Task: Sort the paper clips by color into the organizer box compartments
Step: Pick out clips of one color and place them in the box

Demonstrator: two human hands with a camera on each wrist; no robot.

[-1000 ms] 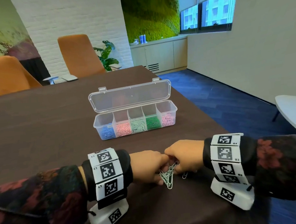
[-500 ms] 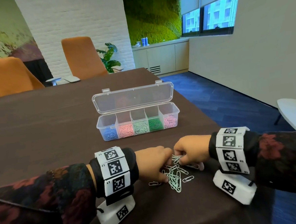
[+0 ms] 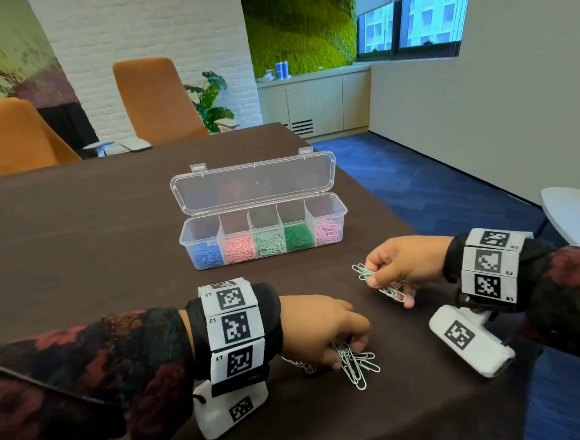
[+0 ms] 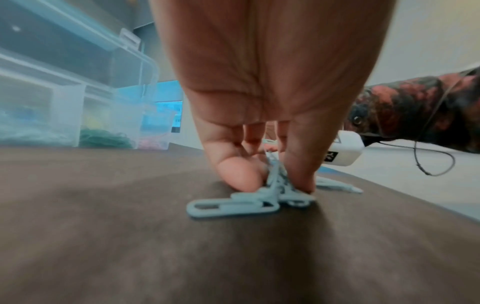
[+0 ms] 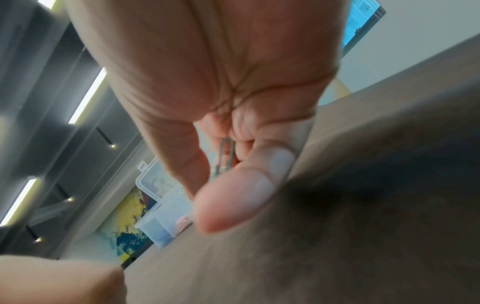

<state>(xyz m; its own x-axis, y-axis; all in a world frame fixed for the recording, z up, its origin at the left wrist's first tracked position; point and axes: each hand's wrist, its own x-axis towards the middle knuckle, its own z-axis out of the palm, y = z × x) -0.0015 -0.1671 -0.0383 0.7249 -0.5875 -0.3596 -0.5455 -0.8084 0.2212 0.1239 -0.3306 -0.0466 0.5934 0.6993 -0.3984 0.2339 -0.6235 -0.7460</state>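
Right hand [image 3: 401, 267] has its fingers curled around a bunch of pale mint paper clips [image 3: 380, 284], thin wire loops, some poking out toward the box and some dangling below the fingers. In the right wrist view we only get one clip loop [image 5: 226, 153] tucked btwn thumb and curled fingers, rest is hidden. That hand is lifted just off the table [image 3: 77, 234], knuckles up, wrist off to the right.

Left hand [image 3: 320, 331] is down on the table w/ fingertips [image 4: 235, 174] pinching a second clump of the same pale clips [image 3: 355, 364]. The clump fans out flat under and past the fingers, and a few strays trail back toward the wrist. Palm down, fingers pointing straight at the tabletop.

Organizer box [image 3: 265, 237] sits further out, roughly centered btwn both hands, lid open and standing up behind it. Compartments left to right: blue, pink, pale mint, dark green, light pink. The two hands are well apart, and neither is touching the box.
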